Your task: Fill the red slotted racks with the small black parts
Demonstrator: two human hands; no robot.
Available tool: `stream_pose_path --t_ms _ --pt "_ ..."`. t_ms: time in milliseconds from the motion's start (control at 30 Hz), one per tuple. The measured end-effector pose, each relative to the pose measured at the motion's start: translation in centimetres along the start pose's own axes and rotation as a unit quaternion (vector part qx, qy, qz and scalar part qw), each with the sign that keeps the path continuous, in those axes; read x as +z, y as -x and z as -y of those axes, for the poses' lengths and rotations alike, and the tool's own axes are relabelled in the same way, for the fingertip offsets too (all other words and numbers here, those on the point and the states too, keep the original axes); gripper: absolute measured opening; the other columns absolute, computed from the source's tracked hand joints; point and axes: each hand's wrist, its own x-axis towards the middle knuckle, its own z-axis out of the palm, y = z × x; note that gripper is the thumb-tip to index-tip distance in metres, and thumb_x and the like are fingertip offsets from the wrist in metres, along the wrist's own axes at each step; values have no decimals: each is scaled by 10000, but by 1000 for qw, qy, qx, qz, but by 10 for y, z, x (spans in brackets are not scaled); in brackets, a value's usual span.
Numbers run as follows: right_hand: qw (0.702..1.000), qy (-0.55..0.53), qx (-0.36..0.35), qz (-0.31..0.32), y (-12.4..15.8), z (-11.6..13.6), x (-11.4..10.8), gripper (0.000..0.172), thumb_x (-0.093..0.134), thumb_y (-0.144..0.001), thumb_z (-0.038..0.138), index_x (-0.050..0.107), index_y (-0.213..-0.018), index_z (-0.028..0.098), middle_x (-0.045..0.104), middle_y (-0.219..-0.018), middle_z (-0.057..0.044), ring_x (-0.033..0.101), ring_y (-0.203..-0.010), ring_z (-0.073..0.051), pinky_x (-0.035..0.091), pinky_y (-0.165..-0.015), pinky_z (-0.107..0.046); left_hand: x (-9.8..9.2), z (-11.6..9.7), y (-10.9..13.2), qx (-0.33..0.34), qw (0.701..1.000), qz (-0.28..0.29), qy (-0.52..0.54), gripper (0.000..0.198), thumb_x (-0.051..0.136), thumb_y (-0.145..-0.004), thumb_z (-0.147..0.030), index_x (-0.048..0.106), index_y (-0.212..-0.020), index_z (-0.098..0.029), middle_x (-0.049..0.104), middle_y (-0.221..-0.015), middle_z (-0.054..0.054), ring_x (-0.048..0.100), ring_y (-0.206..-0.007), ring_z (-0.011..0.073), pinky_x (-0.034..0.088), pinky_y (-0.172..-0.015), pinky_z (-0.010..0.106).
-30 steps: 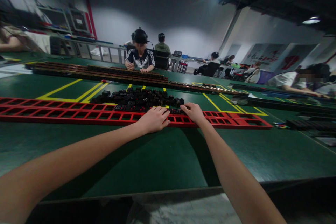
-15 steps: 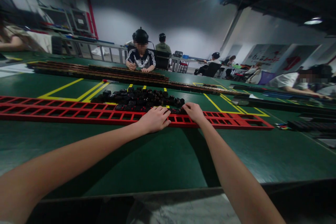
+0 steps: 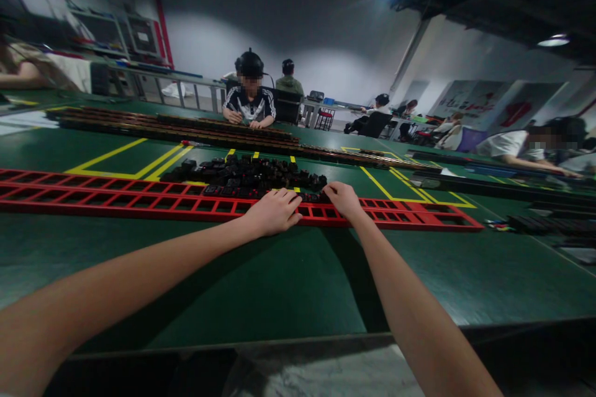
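A long red lattice frame (image 3: 153, 200) with two rows of square openings lies across the green table. Small black blocks (image 3: 223, 190) with red marks sit in a row of its openings near the middle. My left hand (image 3: 275, 211) rests on the frame, palm down, fingers laid over its bars. Just right of it, my right hand (image 3: 343, 198) is closed in a pinch at the right end of the black row. Whatever lies between those fingertips is too small and dark to make out. Behind the frame is a loose pile of black blocks (image 3: 261, 169), close to both hands.
Long dark strips (image 3: 186, 127) lie stacked farther back. Yellow tape lines (image 3: 107, 156) mark the green table (image 3: 298, 279). More black strips (image 3: 554, 223) and small coloured pieces (image 3: 500, 224) are at the right. A co-worker (image 3: 250, 96) sits opposite; other people sit around the room.
Both hands keep almost the same place and pose. The view has shifted very slightly; no block has visibly moved.
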Motion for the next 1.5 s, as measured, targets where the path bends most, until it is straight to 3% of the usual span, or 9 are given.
stream_pose_path --t_ms 200,533,800,1167,1367,1500 --pt "1000 -2 -5 3 -1 -1 1 264 494 -943 292 729 -877 191 744 -966 -74 625 -861 -196 409 -727 -259 0 1 0 0 1000 0 0 435 425 -1020 -426 587 -1288 -124 617 -1264 149 572 -1117 296 467 -919 422" --pt "1000 -11 -18 -1 0 0 -1 271 498 -937 294 714 -814 187 725 -879 -65 609 -798 -188 408 -707 -261 0 1 1 -3 1000 4 4 434 415 -1018 -430 585 -1286 -134 612 -1274 154 570 -1118 300 468 -921 433" --pt "998 -41 -39 -16 -1 -1 0 199 541 -906 233 725 -857 176 728 -904 -74 633 -841 -190 443 -792 -272 -1 1 0 -2 1000 7 3 444 411 -1020 -432 580 -1296 -127 610 -1282 157 569 -1135 301 462 -928 430" --pt "995 -73 -55 -31 1 4 -1 157 581 -863 226 727 -838 176 710 -863 -61 624 -806 -180 466 -785 -282 -2 0 0 -4 1000 6 -4 446 410 -1025 -428 579 -1307 -126 612 -1288 150 573 -1126 302 467 -922 424" --pt "998 -59 -16 -15 -1 0 0 218 541 -891 234 737 -822 170 725 -779 -48 629 -745 -181 463 -752 -282 0 0 0 -5 1000 4 8 443 424 -1021 -426 575 -1319 -135 607 -1292 157 570 -1150 299 451 -945 426" --pt "998 -59 5 -18 -3 -4 3 203 544 -884 191 747 -884 176 750 -855 -53 655 -805 -186 474 -786 -282 0 0 0 -3 1000 5 8 439 420 -1020 -430 579 -1310 -141 607 -1288 157 569 -1143 299 457 -930 422"
